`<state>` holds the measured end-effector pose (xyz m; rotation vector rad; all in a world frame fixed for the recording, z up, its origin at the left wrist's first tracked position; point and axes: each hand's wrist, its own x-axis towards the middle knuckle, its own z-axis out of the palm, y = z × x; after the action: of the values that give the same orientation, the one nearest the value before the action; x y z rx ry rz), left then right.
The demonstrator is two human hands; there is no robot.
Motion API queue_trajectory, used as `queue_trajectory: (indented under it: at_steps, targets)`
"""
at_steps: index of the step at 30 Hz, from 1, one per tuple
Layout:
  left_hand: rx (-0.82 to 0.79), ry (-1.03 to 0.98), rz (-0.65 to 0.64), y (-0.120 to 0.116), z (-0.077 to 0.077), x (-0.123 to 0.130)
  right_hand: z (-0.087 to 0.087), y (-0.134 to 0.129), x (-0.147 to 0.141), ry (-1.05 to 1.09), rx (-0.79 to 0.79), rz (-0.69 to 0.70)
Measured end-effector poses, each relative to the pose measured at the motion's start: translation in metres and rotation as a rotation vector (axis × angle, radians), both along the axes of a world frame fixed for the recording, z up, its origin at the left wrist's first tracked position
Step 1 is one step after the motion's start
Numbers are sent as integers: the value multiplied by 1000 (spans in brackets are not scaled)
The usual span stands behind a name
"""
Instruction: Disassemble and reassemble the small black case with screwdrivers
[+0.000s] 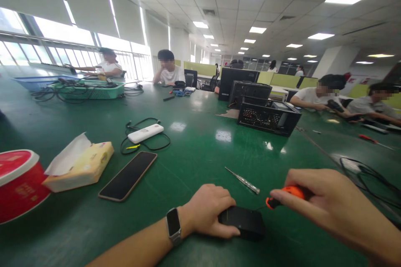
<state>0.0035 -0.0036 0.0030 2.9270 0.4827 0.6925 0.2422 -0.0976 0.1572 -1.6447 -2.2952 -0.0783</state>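
My left hand (213, 210) grips one end of a black box-shaped device (246, 222) lying on the green table. Its thumb rests along the near side and the fingers lie over the far side. Wrapped around an orange-and-black handle, my right hand (313, 200) holds a screwdriver (290, 195). The thin shaft points left to the right end of the black device; whether the tip touches it I cannot tell. A second, clear-handled screwdriver (244, 180) lies on the table just beyond the device.
Left of my hands are a phone (129, 176), a tissue pack (83, 164), a red tub (21, 183) and a white power strip (145, 133) with cable. Computer cases (267, 117) stand farther back. A green basket (87, 91) holds cables. Several people sit around the table.
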Motion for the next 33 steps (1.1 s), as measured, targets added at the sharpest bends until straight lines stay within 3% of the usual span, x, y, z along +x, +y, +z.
queue_trajectory:
  at_steps: [5,11,18,33]
  targets:
    - [-10,3,-8,1,1,0,-1,0,4,46,42,146]
    - [-47,8,-15,0,3,-1,-3,-4,-2,96,125,96]
    - [-51,-7,7,2,3,-2,3,-8,-20,181,120,238]
    - [-49,-17,14,2,3,-1,-2,-6,-25,198,93,222]
